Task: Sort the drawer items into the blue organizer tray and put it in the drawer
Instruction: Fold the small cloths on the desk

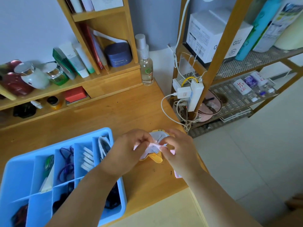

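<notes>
Both hands meet over the desk (114,115) near its right edge, working one small bundle. The left hand (129,148) pinches a thin pink-white strip (153,145) with its curled fingertips; the right hand (178,149) pinches the other end of the same strip, thumb and forefinger closed on it. Between and just beyond the two hands sits the bundle (158,136), pale grey-blue cloth or paper with a yellow band (157,158) curling out beneath it, toward the wrists. What exactly the bundle is, I cannot tell.

The tray (19,163) lies left of the left hand, with the left forearm crossing over its near right corner. Its compartments are partly filled: a white cable (103,146) in the one nearest the left hand, then a row of white pads (87,158), then purple bands (65,163), then a green-tipped item (49,163). The nearer row holds dark things that are too blurred to name.

A small pink scrap (177,175) lies on the desk just under the right wrist. Beyond the hands stands a clear bottle (146,63), and further right a power strip (195,95) hangs on a shelf frame.
</notes>
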### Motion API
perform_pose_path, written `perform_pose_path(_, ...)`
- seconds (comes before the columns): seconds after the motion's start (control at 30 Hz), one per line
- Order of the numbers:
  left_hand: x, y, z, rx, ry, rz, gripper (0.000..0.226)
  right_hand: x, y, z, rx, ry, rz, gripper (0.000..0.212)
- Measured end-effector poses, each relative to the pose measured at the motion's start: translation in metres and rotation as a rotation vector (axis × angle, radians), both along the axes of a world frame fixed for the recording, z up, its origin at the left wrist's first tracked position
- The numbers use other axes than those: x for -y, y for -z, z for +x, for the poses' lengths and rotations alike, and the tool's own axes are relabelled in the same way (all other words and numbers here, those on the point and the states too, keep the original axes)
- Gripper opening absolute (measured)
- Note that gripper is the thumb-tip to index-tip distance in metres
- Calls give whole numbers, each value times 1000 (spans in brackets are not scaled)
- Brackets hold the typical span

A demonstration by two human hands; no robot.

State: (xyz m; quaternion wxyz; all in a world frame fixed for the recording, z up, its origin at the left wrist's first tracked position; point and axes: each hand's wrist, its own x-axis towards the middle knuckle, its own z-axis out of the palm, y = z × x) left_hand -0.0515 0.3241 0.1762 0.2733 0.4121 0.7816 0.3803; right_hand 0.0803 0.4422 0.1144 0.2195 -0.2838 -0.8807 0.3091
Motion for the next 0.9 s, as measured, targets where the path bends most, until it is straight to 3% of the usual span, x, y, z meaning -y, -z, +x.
perform_pose_path(0.13, 9, -3, -9, 203, -60, -35, 27, -8, -20, 14, 105, -13, -366, 10)
perform_pose_path(0.23, 18, -7, -10, 228, 12, -162, 29, -12, -30, 25, 93, -39, -507, 10)
perform_pose_path(0.33, 22, -15, -7, 297, 55, -257, 17, -13, -43, 35, 67, -96, -724, 9)
perform_pose_path(0.53, 22, -29, -10, 552, -12, -224, 9, -20, -59, 44, -7, -132, -994, 11)
perform_pose_path(0.63, 14, -25, -12, 430, -10, -242, 14, -24, -57, 41, 46, -93, -890, 8)
perform_pose_path(0.77, 1, -1, -10, 63, -47, -192, 26, -29, -41, 31, 218, -31, -491, 12)
perform_pose_path(0.9, 0, 16, 2, -110, -55, -232, 27, -24, -26, 29, 247, -16, -366, 11)
